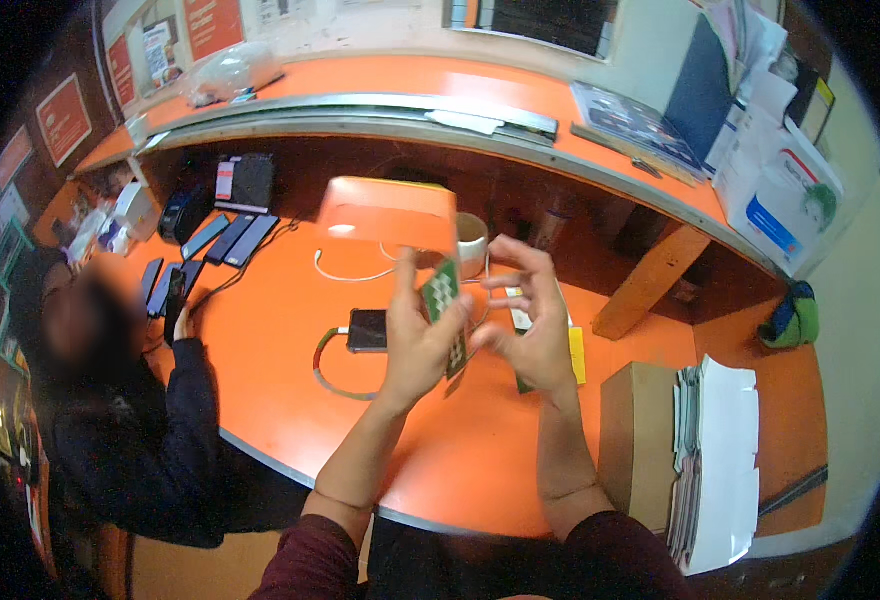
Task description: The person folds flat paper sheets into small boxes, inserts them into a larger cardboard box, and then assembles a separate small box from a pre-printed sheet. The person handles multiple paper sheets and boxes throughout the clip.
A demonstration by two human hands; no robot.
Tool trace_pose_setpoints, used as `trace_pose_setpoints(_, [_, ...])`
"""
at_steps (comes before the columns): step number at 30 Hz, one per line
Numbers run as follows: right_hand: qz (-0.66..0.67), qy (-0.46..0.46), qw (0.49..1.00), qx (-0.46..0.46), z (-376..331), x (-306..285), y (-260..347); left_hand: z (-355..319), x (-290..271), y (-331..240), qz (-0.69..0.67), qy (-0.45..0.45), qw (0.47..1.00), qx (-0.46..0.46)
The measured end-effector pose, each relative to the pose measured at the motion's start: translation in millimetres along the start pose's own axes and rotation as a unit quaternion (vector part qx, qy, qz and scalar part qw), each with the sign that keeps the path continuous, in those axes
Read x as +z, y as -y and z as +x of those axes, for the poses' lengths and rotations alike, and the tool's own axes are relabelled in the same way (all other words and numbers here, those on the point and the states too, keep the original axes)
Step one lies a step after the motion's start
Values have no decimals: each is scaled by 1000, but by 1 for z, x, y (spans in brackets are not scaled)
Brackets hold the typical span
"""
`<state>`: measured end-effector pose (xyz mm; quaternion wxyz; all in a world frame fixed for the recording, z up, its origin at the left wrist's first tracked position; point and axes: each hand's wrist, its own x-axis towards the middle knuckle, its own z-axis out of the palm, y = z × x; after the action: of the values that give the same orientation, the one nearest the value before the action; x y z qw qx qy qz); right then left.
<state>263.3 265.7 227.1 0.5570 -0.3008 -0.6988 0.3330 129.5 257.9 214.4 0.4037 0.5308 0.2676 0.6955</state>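
Observation:
Over the middle of the orange desk (270, 400), my left hand (422, 340) is closed on a thin green card with a white pattern (444, 285), held upright and tilted. A glossy flat orange-looking sheet (388, 215) shows right above the fingertips of that hand; whether the fingers hold it too, I cannot tell. My right hand (540, 335) is beside the card, fingers curved and apart, with nothing seen in them. Behind it, partly hidden, lies a yellow flat piece (578, 356). Left of my left hand lies a black phone-sized device (367, 331) with a multicoloured strap (332, 378).
At the left, a person in dark clothes (125, 430) holds a phone (174, 305) near several more phones (230, 240). A roll of tape (472, 245) stands behind my hands. Stacked papers (715, 460) and a cardboard piece (635, 430) are at the right. A raised shelf (420, 80) spans the back.

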Motion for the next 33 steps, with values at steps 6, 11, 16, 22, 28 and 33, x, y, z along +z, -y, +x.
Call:
trace_pose_setpoints(6, [-158,129,976,-82,-14,30,12,5,-12,-12,-135,-163,977,4])
trace_pose_setpoints(11, [-197,10,970,-144,-12,28,5,4,-14,-8,-231,-177,956,-43])
trace_pose_setpoints(16, [-240,-31,954,-175,-12,20,7,-5,-3,2,-126,-151,980,-21])
trace_pose_setpoints(22, [-222,-166,948,-156,-10,5,6,-8,11,10,-120,109,987,-20])
trace_pose_setpoints(28, [-17,-231,972,-39,-10,-20,-2,-20,27,9,212,220,949,75])
trace_pose_setpoints(33, [-43,-183,982,14,-10,-24,-1,-19,29,6,309,132,930,148])
